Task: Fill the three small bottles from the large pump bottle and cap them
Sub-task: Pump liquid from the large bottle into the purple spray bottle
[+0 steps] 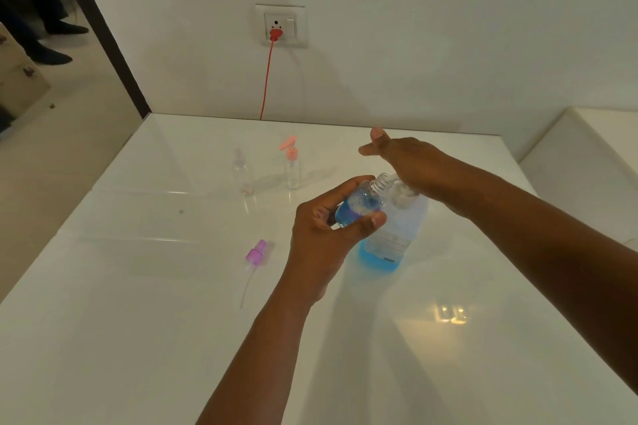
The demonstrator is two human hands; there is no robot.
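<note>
White glossy desk (145,338) against a white wall w/ a socket (281,26) at 12 o'clock; bare surface toward 6 and 9. Left hand (324,238) grip curled round a small bottle (360,205), part-filled w/ blue, tilted, neck at the pump bottle (390,238) spout. Right hand (407,162) flat, fingers straight, pressing the pump. Two small bottles (243,176) (292,171) stand at 11, well apart from the hands. Purple sprayer cap (255,254) lies at 9, near the left wrist.

three small bottles (359,205) (242,173) (292,171), one pump bottle (393,235)
</note>
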